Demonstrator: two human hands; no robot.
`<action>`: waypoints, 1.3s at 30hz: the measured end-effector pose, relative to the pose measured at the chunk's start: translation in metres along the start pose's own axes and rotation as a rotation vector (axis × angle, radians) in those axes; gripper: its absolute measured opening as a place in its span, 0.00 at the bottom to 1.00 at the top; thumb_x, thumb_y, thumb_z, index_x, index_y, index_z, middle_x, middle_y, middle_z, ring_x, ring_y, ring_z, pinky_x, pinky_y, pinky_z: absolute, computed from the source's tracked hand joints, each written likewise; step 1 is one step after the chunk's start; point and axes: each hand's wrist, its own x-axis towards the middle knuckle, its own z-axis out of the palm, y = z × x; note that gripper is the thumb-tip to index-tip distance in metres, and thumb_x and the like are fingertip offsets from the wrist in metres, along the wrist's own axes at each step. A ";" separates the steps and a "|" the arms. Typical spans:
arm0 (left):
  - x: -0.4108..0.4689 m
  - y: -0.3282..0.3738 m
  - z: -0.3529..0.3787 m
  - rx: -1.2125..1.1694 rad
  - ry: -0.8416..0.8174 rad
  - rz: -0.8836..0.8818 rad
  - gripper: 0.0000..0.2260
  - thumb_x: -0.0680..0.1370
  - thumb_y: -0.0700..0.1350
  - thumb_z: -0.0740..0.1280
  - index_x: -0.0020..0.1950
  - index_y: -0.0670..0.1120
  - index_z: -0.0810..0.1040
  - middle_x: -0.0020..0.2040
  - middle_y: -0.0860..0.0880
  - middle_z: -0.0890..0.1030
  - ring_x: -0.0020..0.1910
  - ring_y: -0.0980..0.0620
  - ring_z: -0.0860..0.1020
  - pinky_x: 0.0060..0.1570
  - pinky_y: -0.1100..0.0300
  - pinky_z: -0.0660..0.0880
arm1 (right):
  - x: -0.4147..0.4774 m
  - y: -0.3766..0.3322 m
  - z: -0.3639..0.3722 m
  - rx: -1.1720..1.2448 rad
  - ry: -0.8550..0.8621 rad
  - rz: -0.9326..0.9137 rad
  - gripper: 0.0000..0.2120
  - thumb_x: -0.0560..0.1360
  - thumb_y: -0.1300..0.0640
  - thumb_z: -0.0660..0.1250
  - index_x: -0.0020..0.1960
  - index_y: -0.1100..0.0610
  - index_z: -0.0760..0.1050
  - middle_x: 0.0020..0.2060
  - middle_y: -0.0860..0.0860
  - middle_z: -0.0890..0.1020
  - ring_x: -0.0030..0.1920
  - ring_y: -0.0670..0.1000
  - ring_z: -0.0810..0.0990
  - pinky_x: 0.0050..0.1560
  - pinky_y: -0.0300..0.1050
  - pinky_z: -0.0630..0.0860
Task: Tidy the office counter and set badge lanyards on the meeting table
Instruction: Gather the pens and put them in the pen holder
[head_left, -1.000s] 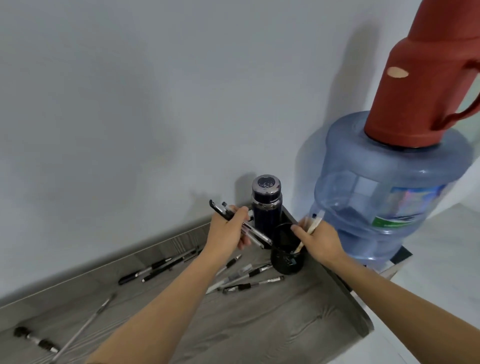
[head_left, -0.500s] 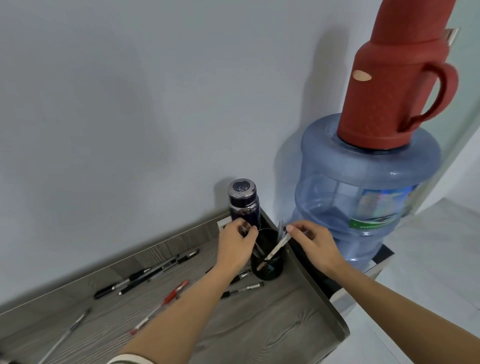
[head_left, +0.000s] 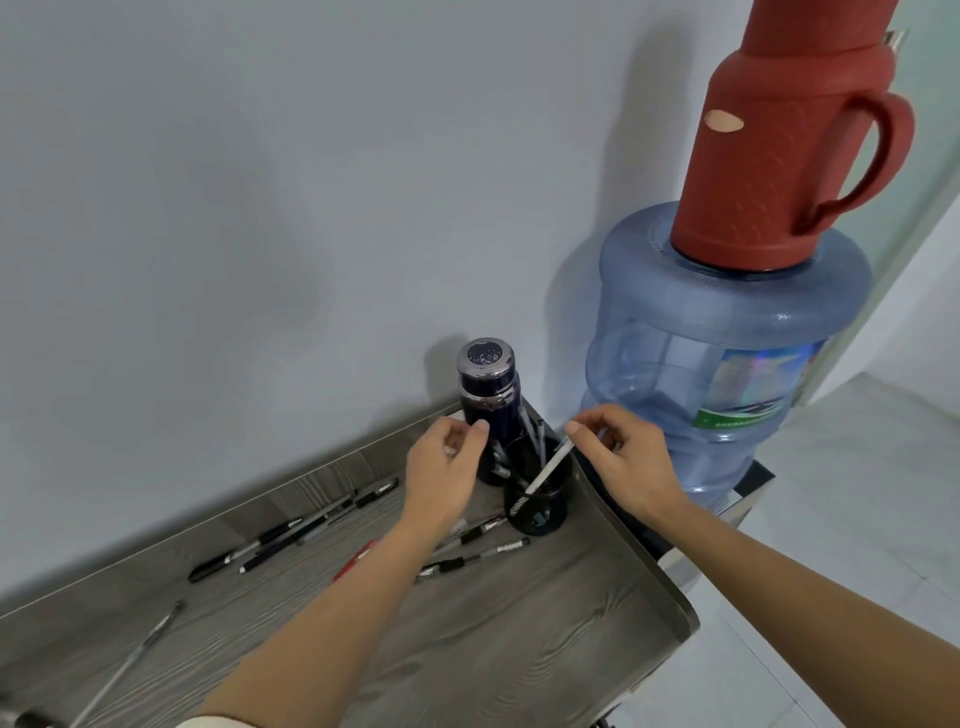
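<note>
Around the pen cup (head_left: 537, 514), close by the dark flask (head_left: 488, 384), tidying looks part done; several pens stand inside; the right hand (head_left: 623, 462) pinches a white pen (head_left: 545, 473) slanting into it; the left hand (head_left: 447, 467) hovers just left, fingers loosely curled, round what I cannot tell; loose pens (head_left: 311, 525) lie left of the cup on the counter (head_left: 519, 649); the badge step looks wholly undone.

A: What is the counter (head_left: 519, 649) made of?
B: Grey wood, matt, with wavy lines in it.
A: And the big water jug (head_left: 675, 364)?
B: Smooth blue plastic that you can see through. The red thermos (head_left: 769, 156) on it is matt plastic with tiny bumps.
A: The flask (head_left: 487, 395)?
B: Dark and glossy, with a shiny metal lid.
</note>
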 end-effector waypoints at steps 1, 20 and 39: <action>0.001 -0.002 -0.009 -0.004 0.007 0.000 0.10 0.79 0.53 0.64 0.48 0.47 0.79 0.43 0.53 0.81 0.44 0.57 0.77 0.43 0.65 0.70 | -0.002 -0.005 0.003 -0.012 0.002 -0.023 0.03 0.76 0.51 0.70 0.45 0.50 0.81 0.36 0.45 0.81 0.34 0.45 0.75 0.37 0.40 0.74; -0.063 -0.169 -0.322 0.327 0.236 -0.188 0.02 0.73 0.40 0.68 0.42 0.46 0.78 0.36 0.52 0.78 0.36 0.52 0.75 0.37 0.59 0.68 | -0.078 -0.137 0.244 -0.227 -0.488 -0.187 0.08 0.76 0.49 0.69 0.55 0.46 0.79 0.38 0.39 0.79 0.36 0.41 0.77 0.39 0.35 0.74; -0.127 -0.287 -0.427 0.944 -0.156 -0.025 0.15 0.75 0.38 0.61 0.59 0.48 0.77 0.60 0.50 0.75 0.62 0.48 0.69 0.53 0.51 0.76 | -0.132 -0.182 0.422 -0.736 -1.026 -0.613 0.17 0.79 0.49 0.62 0.67 0.45 0.72 0.63 0.49 0.72 0.67 0.52 0.68 0.59 0.49 0.72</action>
